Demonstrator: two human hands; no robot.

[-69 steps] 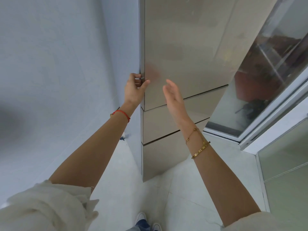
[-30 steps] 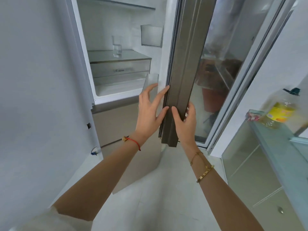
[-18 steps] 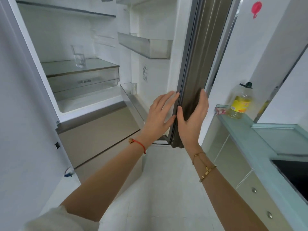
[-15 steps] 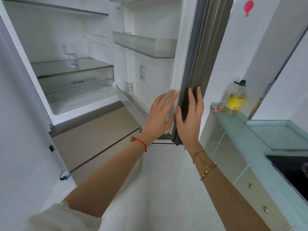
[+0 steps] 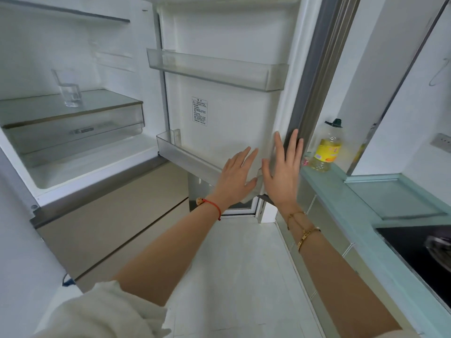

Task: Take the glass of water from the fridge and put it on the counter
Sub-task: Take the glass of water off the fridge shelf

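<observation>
The fridge stands open. A clear glass of water (image 5: 69,91) stands upright on the glass shelf (image 5: 102,103) at the upper left, far from both hands. My left hand (image 5: 238,176) lies flat, fingers spread, on the inner face of the fridge door (image 5: 231,111) near its lower bin. My right hand (image 5: 283,172) is flat against the door's outer edge, fingers pointing up. Neither hand holds anything. The pale green glass counter (image 5: 341,198) runs along the right.
A bottle of yellow oil (image 5: 328,147) stands at the counter's far end, just behind the door edge. A black hob (image 5: 422,250) with a pan sits at the right. Closed fridge drawers (image 5: 109,220) lie below the open compartment. White floor tiles (image 5: 244,264) stretch ahead.
The fridge door went from closed to wide open, swung right toward the counter. Both hands shifted from gripping its edge to lying flat on it. The glass came into view.
</observation>
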